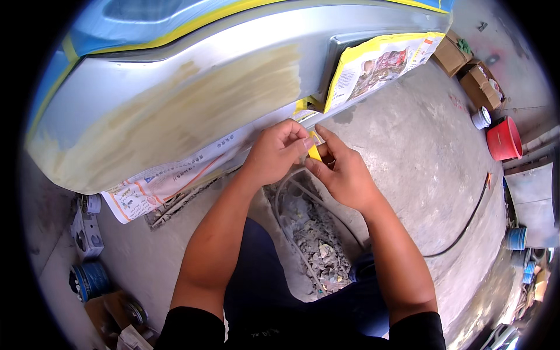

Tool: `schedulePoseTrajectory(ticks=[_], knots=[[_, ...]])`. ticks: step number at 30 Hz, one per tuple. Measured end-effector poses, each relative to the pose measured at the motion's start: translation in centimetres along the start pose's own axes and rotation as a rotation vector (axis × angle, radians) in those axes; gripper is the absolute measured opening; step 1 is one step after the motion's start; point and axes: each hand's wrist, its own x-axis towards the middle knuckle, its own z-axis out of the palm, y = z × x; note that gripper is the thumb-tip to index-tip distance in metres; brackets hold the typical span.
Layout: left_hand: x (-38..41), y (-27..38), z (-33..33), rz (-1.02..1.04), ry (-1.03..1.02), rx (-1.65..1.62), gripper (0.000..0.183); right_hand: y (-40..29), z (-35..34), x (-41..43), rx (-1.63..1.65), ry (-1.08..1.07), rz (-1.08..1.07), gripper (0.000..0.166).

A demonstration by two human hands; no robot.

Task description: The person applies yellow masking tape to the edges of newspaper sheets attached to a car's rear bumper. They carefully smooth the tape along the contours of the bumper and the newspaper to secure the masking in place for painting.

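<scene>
My right hand [345, 175] holds a small roll of yellow masking tape [314, 152] between thumb and fingers, partly hidden by them. At the roll's upper edge, my left hand [280, 151] pinches the tape with thumb and fingertips. Both hands are just below a silver car body panel [262, 26], whose lower part carries a dull beige patch [197, 105]. Newspaper [175, 177] hangs along the panel's bottom edge. To the right, another newspaper sheet [376, 72], edged with yellow tape, covers a raised part.
Beneath my hands a floor trench [323, 249] holds rubble and a pale hose. A black cable [463, 236] crosses the concrete at right. A red bucket [504, 139], a small can [481, 118] and cardboard boxes [479, 85] stand farther off. Blue cans [89, 280] sit at left.
</scene>
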Motion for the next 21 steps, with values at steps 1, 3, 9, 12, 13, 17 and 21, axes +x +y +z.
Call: schedulePoseTrajectory(ticks=[1,3,9,12,13,17,21], knots=[[0.4,-0.2,0.1,0.022,0.065,0.020,0.015,0.0,-0.2,0.4,0.041,-0.015,0.019,0.070],[1.5,-1.0,0.3,0.118,0.275,0.155,0.014,-0.1,-0.8,1.0,0.270,-0.092,0.058,0.066],[3.9,-3.2,2.0,0.395,0.632,0.435,0.013,-1.5,-2.2,3.0,-0.109,-0.089,0.318,0.037],[4.9,-3.4,3.0,0.552,0.715,0.496,0.013,-0.2,-1.6,3.0,-0.212,0.064,0.184,0.027],[5.0,-3.3,3.1,0.546,0.716,0.547,0.013,0.2,-1.4,3.0,-0.232,0.131,0.117,0.024],[5.5,-3.0,3.0,0.590,0.768,0.801,0.014,0.9,-0.9,3.4,-0.184,0.181,0.127,0.026],[5.7,-2.5,3.6,0.526,0.792,0.914,0.014,1.5,-0.4,3.6,-0.181,0.241,0.121,0.028]])
